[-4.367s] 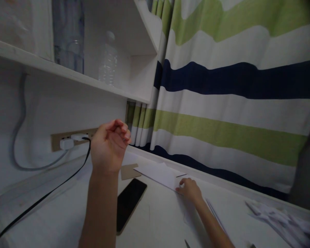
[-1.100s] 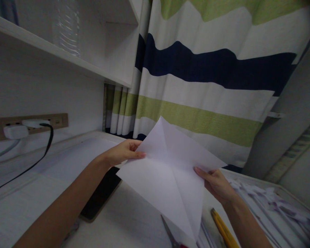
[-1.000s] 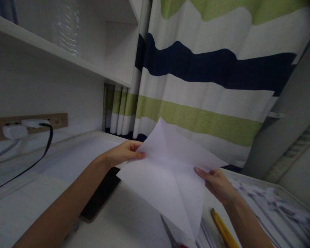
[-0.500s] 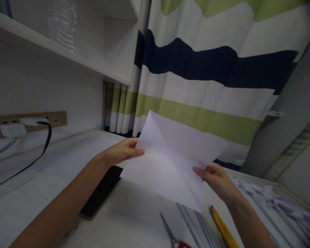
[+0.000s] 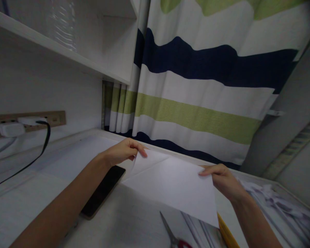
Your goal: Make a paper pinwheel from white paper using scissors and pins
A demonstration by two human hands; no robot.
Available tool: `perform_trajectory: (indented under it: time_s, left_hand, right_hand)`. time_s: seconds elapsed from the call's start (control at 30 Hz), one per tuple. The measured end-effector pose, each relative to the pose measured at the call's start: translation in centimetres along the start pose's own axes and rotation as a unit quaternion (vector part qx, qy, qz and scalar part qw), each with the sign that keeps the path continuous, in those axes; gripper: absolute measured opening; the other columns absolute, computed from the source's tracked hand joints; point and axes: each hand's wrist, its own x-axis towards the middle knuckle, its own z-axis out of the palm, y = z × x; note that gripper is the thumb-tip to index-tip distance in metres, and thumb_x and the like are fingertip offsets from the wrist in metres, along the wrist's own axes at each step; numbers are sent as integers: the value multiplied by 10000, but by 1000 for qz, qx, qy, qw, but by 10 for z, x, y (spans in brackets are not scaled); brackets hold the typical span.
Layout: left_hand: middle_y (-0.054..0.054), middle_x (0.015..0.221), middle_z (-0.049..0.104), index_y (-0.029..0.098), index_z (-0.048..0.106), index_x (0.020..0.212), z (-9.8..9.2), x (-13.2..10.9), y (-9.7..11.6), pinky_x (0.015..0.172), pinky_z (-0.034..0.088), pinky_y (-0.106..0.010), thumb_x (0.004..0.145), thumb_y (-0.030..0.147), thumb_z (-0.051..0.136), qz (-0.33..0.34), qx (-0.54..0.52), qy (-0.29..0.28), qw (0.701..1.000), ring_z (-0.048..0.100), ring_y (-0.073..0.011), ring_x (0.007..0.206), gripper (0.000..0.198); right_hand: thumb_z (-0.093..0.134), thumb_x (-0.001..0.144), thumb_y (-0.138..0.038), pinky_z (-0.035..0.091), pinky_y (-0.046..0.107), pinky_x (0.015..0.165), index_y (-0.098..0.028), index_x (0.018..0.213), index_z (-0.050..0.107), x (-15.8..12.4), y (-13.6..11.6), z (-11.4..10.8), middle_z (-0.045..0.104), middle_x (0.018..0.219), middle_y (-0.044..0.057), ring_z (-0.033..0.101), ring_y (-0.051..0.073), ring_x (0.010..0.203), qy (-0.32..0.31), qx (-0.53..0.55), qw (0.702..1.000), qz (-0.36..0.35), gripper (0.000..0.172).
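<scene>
Sheet (image 5: 170, 186), between left grip (image 5: 130, 150) and right grip (image 5: 219, 174): plain white. Phone (image 5: 104, 191), below left grip: black screen, tan edge. Scissors (image 5: 172, 235), below and between grips: grey blade, red handle. Slim object (image 5: 226, 232), below right grip: yellow. Curtain (image 5: 204, 65), beyond grips: horizontal bands, white, green, navy. Surface (image 5: 119, 213), beneath: white.

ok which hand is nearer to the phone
Left. The left hand is just past the far end of the phone, pinching the white paper; the right hand is well off to the phone's right, at the paper's other side.
</scene>
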Motion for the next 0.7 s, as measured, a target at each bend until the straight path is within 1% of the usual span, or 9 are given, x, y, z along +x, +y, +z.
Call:
perform_trajectory:
  time_s: [0.07, 0.13, 0.2, 0.27, 0.37, 0.47, 0.57, 0.63, 0.7]
  left_hand:
    - [-9, 680, 607, 143, 635, 576, 2, 0, 0, 533, 382, -195, 589, 56, 516, -7, -7, -4, 1000, 539, -102, 605, 147]
    - [-5, 657, 594, 146, 636, 664, 4, 1, 1, 524, 379, -195, 628, 105, 521, -16, -19, -11, 1000, 522, -93, 569, 127]
    - [-21, 745, 607, 169, 613, 876, 7, 1, 3, 551, 395, -215, 692, 204, 491, -17, -37, -16, 999, 533, -110, 607, 224]
    - [-47, 887, 607, 202, 511, 1076, 10, -1, 5, 591, 413, -253, 756, 337, 421, -21, -57, -20, 998, 555, -152, 701, 359]
    - [-87, 999, 586, 199, 458, 1130, 15, -5, 8, 628, 423, -286, 780, 473, 384, -31, -35, -20, 999, 560, -207, 811, 451]
    - [-105, 1014, 587, 178, 468, 1109, 19, -8, 9, 652, 427, -284, 707, 423, 554, -23, 38, 1, 999, 560, -225, 852, 479]
    - [-117, 994, 596, 161, 426, 1131, 19, -7, 8, 643, 444, -298, 647, 306, 649, -7, 60, 12, 998, 582, -225, 823, 552]
    - [-115, 961, 607, 156, 408, 1140, 18, -6, 7, 625, 456, -297, 652, 260, 649, 7, 52, 21, 998, 596, -213, 789, 555]
    - [-104, 925, 619, 161, 399, 1151, 16, -5, 8, 607, 462, -289, 672, 243, 631, 21, 45, 33, 998, 606, -203, 758, 539]
  right_hand:
    - [687, 574, -208, 452, 233, 524, -201, 610, 710, -1, -1, -3, 684, 722, 54, 619, 172, 630, 0, -12, 1000, 7, 44]
    - [679, 573, -185, 450, 235, 530, -193, 605, 710, -2, -1, -6, 684, 737, 58, 617, 172, 634, 13, -23, 1000, 12, 44]
    - [662, 584, -166, 440, 220, 514, -200, 617, 709, -2, -2, -8, 687, 745, 51, 609, 153, 612, 39, -35, 999, 11, 67]
    - [639, 601, -161, 428, 204, 496, -220, 642, 708, -1, -2, -9, 691, 776, 40, 601, 135, 601, 67, -46, 997, 5, 100]
    - [611, 612, -155, 434, 204, 521, -240, 666, 707, 0, -2, -10, 686, 864, 30, 607, 146, 669, 93, -62, 994, -7, 139]
    - [600, 612, -143, 445, 223, 558, -232, 673, 706, 0, -4, -10, 675, 914, 30, 609, 169, 728, 97, -81, 992, -11, 151]
    - [604, 635, -157, 454, 249, 578, -224, 691, 703, -5, -9, -10, 672, 924, 35, 612, 185, 733, 85, -101, 991, -3, 132]
    - [612, 647, -169, 457, 295, 689, -227, 760, 697, -10, -13, -11, 624, 1044, 41, 588, 223, 868, 54, -114, 992, 1, 152]
    - [607, 668, -202, 397, 360, 846, -240, 900, 663, -14, -19, -13, 508, 1204, 35, 474, 266, 1066, 1, -111, 994, -18, 242]
